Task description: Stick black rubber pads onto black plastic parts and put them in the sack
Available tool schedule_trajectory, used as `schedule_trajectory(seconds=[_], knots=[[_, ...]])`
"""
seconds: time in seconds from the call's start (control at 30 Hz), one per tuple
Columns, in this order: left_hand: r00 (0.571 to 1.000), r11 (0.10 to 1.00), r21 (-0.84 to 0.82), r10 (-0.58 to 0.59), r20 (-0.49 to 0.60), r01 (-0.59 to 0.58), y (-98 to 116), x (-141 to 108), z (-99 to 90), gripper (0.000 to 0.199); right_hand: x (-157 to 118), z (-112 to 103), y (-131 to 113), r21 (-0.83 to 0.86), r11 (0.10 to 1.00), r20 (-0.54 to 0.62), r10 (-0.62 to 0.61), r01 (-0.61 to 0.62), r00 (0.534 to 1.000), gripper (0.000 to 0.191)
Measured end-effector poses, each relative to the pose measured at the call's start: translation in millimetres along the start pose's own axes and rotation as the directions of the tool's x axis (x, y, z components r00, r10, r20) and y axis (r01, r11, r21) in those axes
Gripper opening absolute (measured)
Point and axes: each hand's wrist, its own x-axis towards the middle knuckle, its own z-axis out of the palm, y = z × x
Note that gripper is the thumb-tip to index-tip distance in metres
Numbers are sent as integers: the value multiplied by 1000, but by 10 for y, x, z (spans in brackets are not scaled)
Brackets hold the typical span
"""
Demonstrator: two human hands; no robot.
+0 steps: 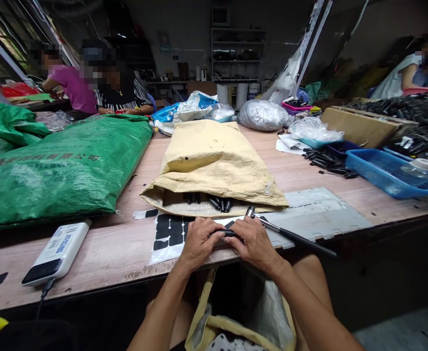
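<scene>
1. Head view: my left hand (201, 240) and right hand (254, 240) meet at the table's near edge, thumbs and fingers pinched on one slim black cylindrical piece (230, 233).
2. That piece lies between my two hands, its long axis running roughly from 9 to 3 o'clock; each hand has an end, so neither is nearer. My fingers cover its tips.
3. From my fingers, the yellow woven sack (214, 170) lies at 12 o'clock, its mouth facing me, with similar black pieces (221, 203) showing inside.
4. The hammer-like tool (287, 234) has its metal head at 1 o'clock, just beside my right hand, the nearer one; its handle slants out towards 4 o'clock. I can't tell whether they touch.
5. At 9 o'clock, a white sheet with black patches (170, 230) reaches my left hand; at 6 o'clock, an open yellow-rimmed bag (235, 326) gapes below the table.
</scene>
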Motion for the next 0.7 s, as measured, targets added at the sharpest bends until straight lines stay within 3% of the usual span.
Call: schedule_trajectory(seconds=[0.3,0.5,0.6,0.7], knots=[[996,994,105,-43,75,35,33,0,-12,47,-30,0,-22,115,992,-50,52,-46,997,23],[996,993,104,-63,65,56,30,10,-14,50,-64,-42,-14,212,977,-84,29,-11,996,14],[995,995,72,-77,59,73,43,8,-26,54,-95,-112,44,237,971,-174,48,-6,983,11],[994,994,52,-95,61,92,61,8,-38,56,-129,-172,213,89,984,-324,176,-155,929,9]])
